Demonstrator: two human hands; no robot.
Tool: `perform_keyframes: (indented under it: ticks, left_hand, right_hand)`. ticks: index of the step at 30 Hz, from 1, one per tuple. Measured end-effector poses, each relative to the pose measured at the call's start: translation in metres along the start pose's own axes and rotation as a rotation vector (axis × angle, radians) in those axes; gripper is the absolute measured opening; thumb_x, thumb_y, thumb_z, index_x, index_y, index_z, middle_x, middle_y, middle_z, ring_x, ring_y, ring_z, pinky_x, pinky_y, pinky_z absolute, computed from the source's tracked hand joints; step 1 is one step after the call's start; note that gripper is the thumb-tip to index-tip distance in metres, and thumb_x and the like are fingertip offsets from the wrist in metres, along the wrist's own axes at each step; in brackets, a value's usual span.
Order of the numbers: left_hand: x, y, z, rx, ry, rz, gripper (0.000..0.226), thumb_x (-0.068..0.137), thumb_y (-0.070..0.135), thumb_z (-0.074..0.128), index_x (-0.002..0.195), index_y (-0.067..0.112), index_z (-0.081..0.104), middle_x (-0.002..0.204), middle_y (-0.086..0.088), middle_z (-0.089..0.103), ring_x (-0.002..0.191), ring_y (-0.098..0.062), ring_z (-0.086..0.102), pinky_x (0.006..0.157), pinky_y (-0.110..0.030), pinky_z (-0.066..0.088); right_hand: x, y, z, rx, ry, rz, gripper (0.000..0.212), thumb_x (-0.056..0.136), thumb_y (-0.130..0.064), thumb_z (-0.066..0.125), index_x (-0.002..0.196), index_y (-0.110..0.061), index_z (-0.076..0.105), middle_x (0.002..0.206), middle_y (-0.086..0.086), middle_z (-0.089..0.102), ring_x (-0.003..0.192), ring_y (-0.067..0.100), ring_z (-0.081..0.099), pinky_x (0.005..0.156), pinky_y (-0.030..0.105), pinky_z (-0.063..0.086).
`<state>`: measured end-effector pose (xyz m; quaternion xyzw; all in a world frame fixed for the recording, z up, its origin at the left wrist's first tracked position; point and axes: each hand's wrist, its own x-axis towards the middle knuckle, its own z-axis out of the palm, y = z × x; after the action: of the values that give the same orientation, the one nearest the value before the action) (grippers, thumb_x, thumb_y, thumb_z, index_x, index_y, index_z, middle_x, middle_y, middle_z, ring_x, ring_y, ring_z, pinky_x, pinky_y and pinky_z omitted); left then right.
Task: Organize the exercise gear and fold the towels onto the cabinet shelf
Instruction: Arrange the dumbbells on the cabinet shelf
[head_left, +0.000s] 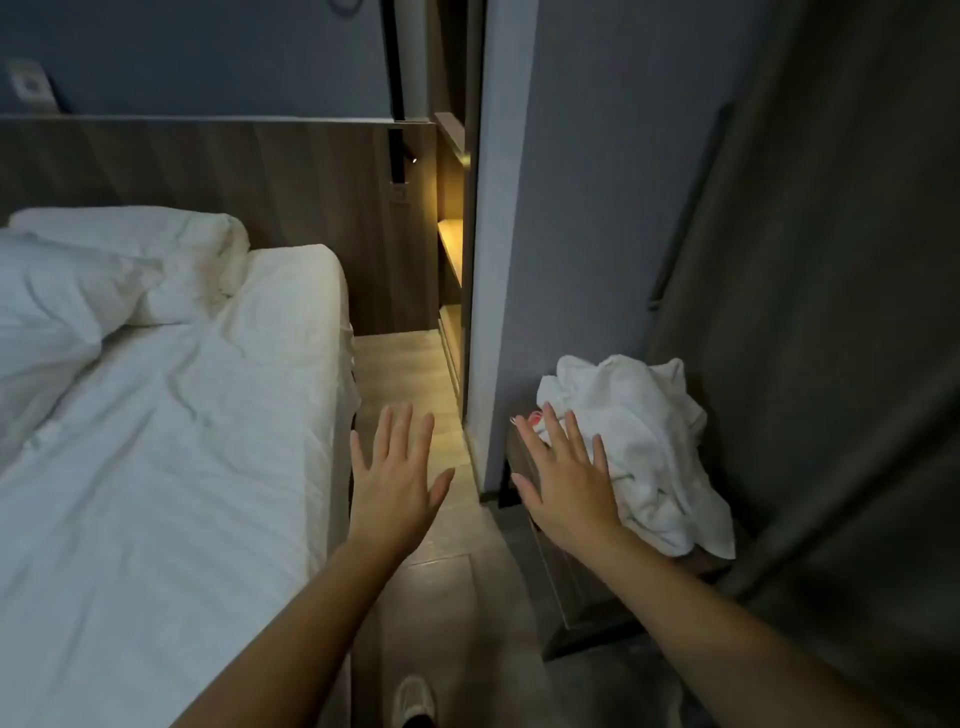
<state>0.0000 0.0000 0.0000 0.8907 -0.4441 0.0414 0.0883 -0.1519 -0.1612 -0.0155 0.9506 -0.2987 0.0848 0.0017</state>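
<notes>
Towel (641, 441) crumpled atop cabinet (569, 592); left hand (395, 486), right hand (569, 491) splayed, holding nothing

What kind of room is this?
Probably a bedroom, maybe in a hotel: a bed with rumpled white sheets, a wooden headboard panel, and a crumpled white towel on a low cabinet.

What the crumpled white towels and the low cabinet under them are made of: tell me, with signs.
Towels: likely cotton terry, white and matt; nubbly surface, soft crumpled folds. Cabinet: wood or wood-look laminate, matt brown; faint grain lines show, but dim light leaves which open.
</notes>
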Motion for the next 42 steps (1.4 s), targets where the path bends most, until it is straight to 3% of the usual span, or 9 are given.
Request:
perform_keyframes:
  ticks: [5, 10, 16, 20, 25, 30, 34, 42]
  left_hand:
    - [0.089, -0.054, 0.003, 0.07, -0.045, 0.039, 0.081, 0.087, 0.067, 0.001, 0.157, 0.026, 0.008, 0.165, -0.003, -0.005, 0.151, -0.025, -0.009, 0.119, -0.056, 0.006]
    - [0.171, -0.102, 0.001, 0.103, -0.073, 0.11, 0.083, 0.086, 0.067, -0.001, 0.157, 0.025, 0.012, 0.165, -0.005, -0.003, 0.151, -0.026, -0.008, 0.12, -0.056, 0.003]
    - [0.241, -0.124, 0.017, 0.09, -0.08, 0.137, 0.088, 0.083, 0.069, -0.016, 0.157, 0.028, 0.009, 0.165, -0.003, -0.004, 0.151, -0.026, -0.008, 0.119, -0.056, 0.006]
    - [0.293, -0.142, 0.035, 0.046, -0.081, 0.107, 0.083, 0.088, 0.07, -0.004, 0.156, 0.026, 0.016, 0.165, -0.004, 0.002, 0.151, -0.027, -0.003, 0.118, -0.058, 0.009]
    - [0.375, -0.17, 0.065, 0.061, -0.072, 0.091, 0.08, 0.091, 0.071, 0.002, 0.156, 0.026, 0.018, 0.165, -0.004, 0.004, 0.151, -0.027, -0.003, 0.119, -0.058, 0.007]
    - [0.475, -0.195, 0.085, 0.027, -0.062, 0.084, 0.08, 0.09, 0.069, 0.01, 0.155, 0.023, 0.025, 0.164, -0.006, 0.011, 0.151, -0.028, 0.004, 0.119, -0.059, 0.009]
    - [0.551, -0.211, 0.089, 0.006, -0.017, 0.091, 0.076, 0.094, 0.066, 0.018, 0.148, 0.018, 0.042, 0.159, -0.01, 0.029, 0.148, -0.032, 0.022, 0.115, -0.062, 0.021]
    - [0.665, -0.247, 0.116, -0.03, -0.045, 0.071, 0.067, 0.091, 0.056, 0.052, 0.144, 0.017, 0.047, 0.155, -0.012, 0.036, 0.145, -0.034, 0.03, 0.111, -0.064, 0.027]
  right_hand:
    - [0.087, -0.022, 0.023, -0.024, -0.067, 0.043, 0.07, 0.097, -0.062, 0.028, 0.155, -0.036, 0.001, 0.165, 0.002, -0.004, 0.151, 0.03, 0.0, 0.118, 0.054, 0.004]
    - [0.168, -0.04, 0.024, -0.096, -0.017, 0.072, 0.067, 0.09, -0.057, 0.051, 0.149, -0.027, 0.039, 0.156, 0.008, 0.036, 0.141, 0.035, 0.036, 0.11, 0.056, 0.03]
    - [0.241, -0.044, 0.04, 0.009, -0.049, 0.101, 0.065, 0.093, -0.05, 0.049, 0.151, -0.027, 0.034, 0.16, 0.007, 0.027, 0.146, 0.034, 0.025, 0.113, 0.061, 0.026]
    - [0.299, -0.051, 0.054, 0.034, -0.079, 0.108, 0.069, 0.084, -0.045, 0.068, 0.145, -0.024, 0.045, 0.152, 0.011, 0.041, 0.138, 0.037, 0.041, 0.103, 0.062, 0.038]
    - [0.394, -0.049, 0.087, 0.04, -0.098, 0.06, 0.067, 0.098, -0.053, 0.035, 0.155, -0.033, 0.007, 0.165, 0.004, 0.0, 0.151, 0.03, -0.001, 0.118, 0.056, 0.005]
    - [0.499, -0.04, 0.103, 0.014, -0.118, 0.037, 0.069, 0.097, -0.061, 0.029, 0.155, -0.034, 0.002, 0.165, 0.003, -0.004, 0.151, 0.029, -0.005, 0.119, 0.055, 0.004]
    - [0.581, -0.031, 0.116, 0.0, -0.159, -0.003, 0.067, 0.099, -0.058, 0.026, 0.155, -0.034, -0.003, 0.165, 0.003, -0.009, 0.15, 0.029, -0.01, 0.118, 0.055, 0.001]
    - [0.701, -0.03, 0.146, 0.051, -0.19, 0.028, 0.068, 0.099, -0.057, 0.029, 0.154, -0.039, -0.007, 0.164, 0.001, -0.011, 0.15, 0.028, -0.012, 0.118, 0.057, 0.002]
